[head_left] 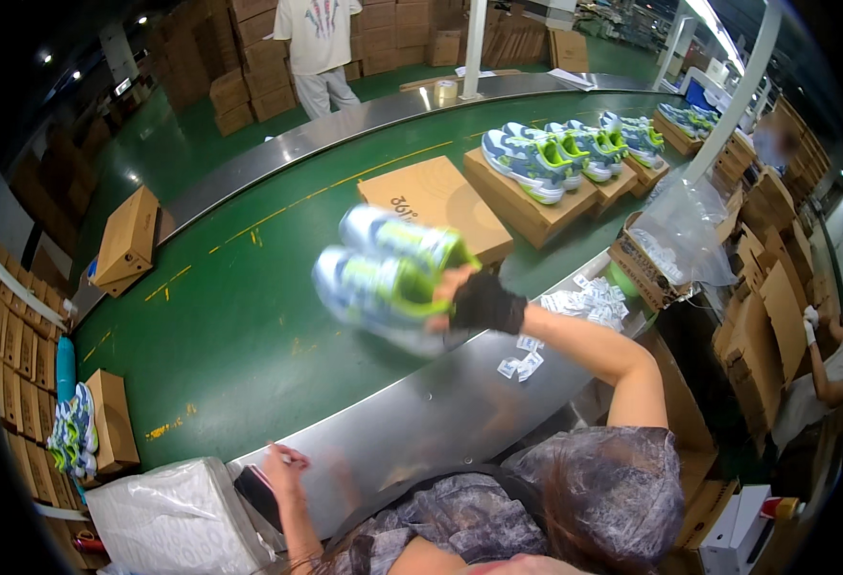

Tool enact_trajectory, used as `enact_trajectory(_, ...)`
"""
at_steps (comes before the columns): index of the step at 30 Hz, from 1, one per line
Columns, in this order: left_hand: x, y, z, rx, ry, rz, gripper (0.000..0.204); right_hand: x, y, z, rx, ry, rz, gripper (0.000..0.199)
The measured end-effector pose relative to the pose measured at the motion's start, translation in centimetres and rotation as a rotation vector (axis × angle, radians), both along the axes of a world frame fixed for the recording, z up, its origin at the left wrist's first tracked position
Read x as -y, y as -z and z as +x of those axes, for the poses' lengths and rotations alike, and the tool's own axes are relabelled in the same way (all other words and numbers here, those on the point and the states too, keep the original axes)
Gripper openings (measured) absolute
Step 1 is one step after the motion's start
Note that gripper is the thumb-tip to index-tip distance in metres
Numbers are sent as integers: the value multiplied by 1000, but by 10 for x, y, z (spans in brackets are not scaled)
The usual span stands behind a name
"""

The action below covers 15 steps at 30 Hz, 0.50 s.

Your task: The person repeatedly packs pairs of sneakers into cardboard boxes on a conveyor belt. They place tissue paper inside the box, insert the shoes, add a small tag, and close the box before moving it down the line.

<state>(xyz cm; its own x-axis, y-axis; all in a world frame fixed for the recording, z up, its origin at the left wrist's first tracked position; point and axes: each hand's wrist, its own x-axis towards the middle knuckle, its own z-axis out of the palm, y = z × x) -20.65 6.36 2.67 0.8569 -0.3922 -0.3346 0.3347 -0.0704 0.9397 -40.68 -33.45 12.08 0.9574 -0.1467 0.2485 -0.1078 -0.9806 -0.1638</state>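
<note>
My right hand (pixel 469 299), in a dark fingerless glove, grips a pair of sneakers (pixel 383 273) at their heels. The shoes are pale blue and white with neon-green linings, blurred by motion, and held over the green conveyor belt (pixel 277 355). Behind them a brown shoebox (pixel 440 196) with its lid closed lies on the belt. My left hand (pixel 285 468) is low on the left, by the metal edge and a stack of white wrapping paper (pixel 177 517). Its fingers are curled together; what they hold, if anything, is too small to make out.
More sneakers (pixel 527 158) stand on boxes along the belt at the right. Small white packets (pixel 589 302) are heaped on the metal ledge (pixel 412 412). Another shoebox (pixel 126 240) stands far left, with sneakers (pixel 76 431) by a box nearer. Co-workers are beyond the belt and at right.
</note>
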Motion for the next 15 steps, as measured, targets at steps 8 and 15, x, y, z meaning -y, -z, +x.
enact_trajectory(8, 136, -24, 11, 786, 372, 157, 35, -129, 46, -10, 40, -727, -10, 36)
enact_trajectory(15, 147, 45, 3, 180, 612, 306, 41, -21, 97, 53, 98, -76, 293, 25)
